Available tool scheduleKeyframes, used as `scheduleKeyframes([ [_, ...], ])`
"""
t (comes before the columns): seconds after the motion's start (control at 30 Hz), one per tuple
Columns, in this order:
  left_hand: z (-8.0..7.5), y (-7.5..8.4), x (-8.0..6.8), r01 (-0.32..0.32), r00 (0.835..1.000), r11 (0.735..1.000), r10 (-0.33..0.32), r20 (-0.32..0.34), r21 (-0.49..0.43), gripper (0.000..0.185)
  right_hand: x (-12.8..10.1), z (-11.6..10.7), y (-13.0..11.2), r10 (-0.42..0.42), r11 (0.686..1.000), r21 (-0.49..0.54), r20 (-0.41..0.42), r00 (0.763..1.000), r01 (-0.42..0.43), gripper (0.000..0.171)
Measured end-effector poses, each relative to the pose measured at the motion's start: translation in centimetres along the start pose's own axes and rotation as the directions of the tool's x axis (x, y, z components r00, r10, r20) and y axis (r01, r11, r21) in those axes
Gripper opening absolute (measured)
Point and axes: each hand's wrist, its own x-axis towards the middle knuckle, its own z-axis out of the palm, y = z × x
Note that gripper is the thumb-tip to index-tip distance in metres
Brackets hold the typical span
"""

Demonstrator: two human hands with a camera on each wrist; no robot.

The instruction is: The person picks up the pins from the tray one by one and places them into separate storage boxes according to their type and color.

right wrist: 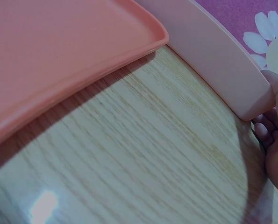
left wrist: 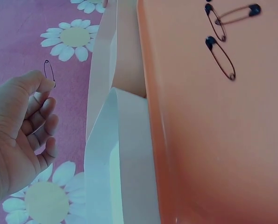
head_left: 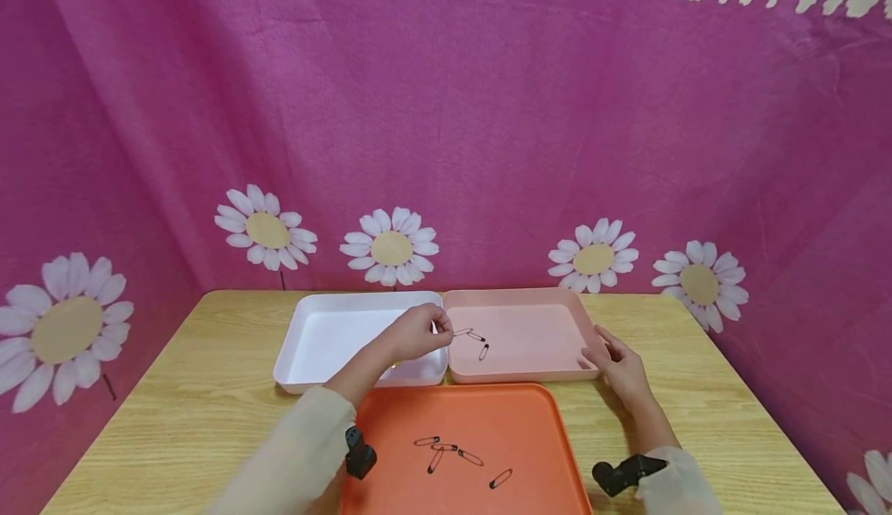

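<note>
My left hand [head_left: 416,332] pinches a black safety pin [left wrist: 49,72] between thumb and forefinger, above the place where the white and pink trays meet. More black safety pins [head_left: 484,352] lie in the left part of the pink tray [head_left: 530,337]. My right hand [head_left: 623,372] grips the pink tray's right side near its front corner, thumb at the rim and fingers outside the wall [right wrist: 258,100]. Several black safety pins [head_left: 470,458] are scattered over the orange tray [head_left: 390,492] in front.
Left of the pink tray stands the white tray [head_left: 327,337], with something small and yellow [head_left: 395,364] partly hidden behind my left forearm. All three trays sit close together on a wooden table [head_left: 174,399]. A pink curtain with daisies [head_left: 446,112] hangs behind.
</note>
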Motion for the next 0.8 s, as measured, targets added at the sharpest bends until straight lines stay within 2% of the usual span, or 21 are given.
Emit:
scheduleKeyframes([
  [0.1,0.5,-0.1,0.6,0.025,1.000,0.999,-0.025,-0.003,-0.023,0.007,0.0,0.0,0.0,0.003,1.000,-0.018,-0.002,1.000,-0.003,0.066],
  [0.27,1.1,0.0,1.4,0.084,0.996,0.995,-0.085,0.000,-0.060,0.008,0.0,0.0,0.0,-0.008,1.000,0.020,0.001,1.000,0.008,0.066],
  [0.47,1.7,-0.5,2.0,0.102,0.994,0.993,-0.104,-0.030,-0.061,0.008,0.0,0.0,-0.1,-0.021,1.000,-0.002,-0.003,1.000,0.021,0.066],
  [0.63,2.1,-1.0,2.3,0.143,0.989,0.986,-0.146,-0.033,-0.085,0.008,0.0,0.0,0.0,-0.003,1.000,0.001,0.000,1.000,0.003,0.066],
  [0.8,2.6,-1.4,2.7,0.163,0.983,0.983,-0.169,-0.071,-0.081,0.009,-0.1,-0.1,-0.1,0.011,1.000,0.007,0.016,1.000,-0.011,0.067],
])
